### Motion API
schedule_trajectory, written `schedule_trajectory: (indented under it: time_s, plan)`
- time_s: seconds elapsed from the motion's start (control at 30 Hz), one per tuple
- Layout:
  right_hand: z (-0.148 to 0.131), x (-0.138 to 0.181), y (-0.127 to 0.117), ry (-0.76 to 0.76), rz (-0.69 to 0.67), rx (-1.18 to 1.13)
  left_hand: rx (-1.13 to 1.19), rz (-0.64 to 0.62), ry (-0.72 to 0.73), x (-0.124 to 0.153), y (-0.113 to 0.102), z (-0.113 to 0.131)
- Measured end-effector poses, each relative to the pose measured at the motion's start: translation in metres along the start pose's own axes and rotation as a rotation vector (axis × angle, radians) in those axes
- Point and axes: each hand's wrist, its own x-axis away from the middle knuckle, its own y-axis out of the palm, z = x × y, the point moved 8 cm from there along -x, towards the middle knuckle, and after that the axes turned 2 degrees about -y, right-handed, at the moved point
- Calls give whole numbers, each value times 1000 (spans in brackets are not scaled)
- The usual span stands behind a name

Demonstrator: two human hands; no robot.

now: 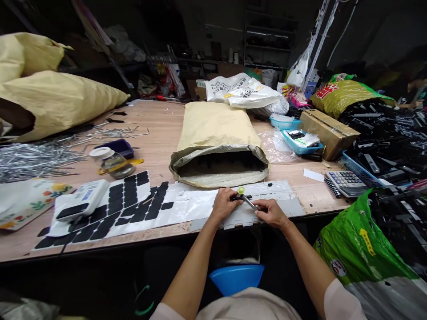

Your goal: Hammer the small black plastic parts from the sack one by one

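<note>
The left hand (227, 202) is curled up, and its fingertips pinch a small black plastic piece (237, 198) with a little yellow-green bit (240, 190) on top. The right hand (271, 213) is closed too. Its fingers hold a thin silver metal tool (249, 203), and the tool's tip touches the black piece. Both hands rest at the near edge of the light wooden table (160, 129), on a flat pale grey sheet (283, 202). Just behind them lies a big tan paper sack (216, 129) with its mouth open toward the person. To the left lie white sheets with black square pads (130, 200). A grey calculator (347, 181) sits to the right, near a green plastic bag (360, 235).
</note>
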Motion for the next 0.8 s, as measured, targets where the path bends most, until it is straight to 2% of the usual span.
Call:
schedule_trajectory:
  time_s: [0.27, 0.53, 0.67, 0.8]
  plan:
    - [11, 4, -17, 72, 124, -191, 31, -8, -29, 2, -1, 2]
    - [12, 7, -20, 124, 62, -158, 22, -5, -26, 3, -1, 3]
    - [20, 8, -33, 139, 197, -336, 0, -1, 2, 4, -1, 5]
    - [22, 8, -44, 129, 305, -417, -24, -1, 81, 5, -1, 11]
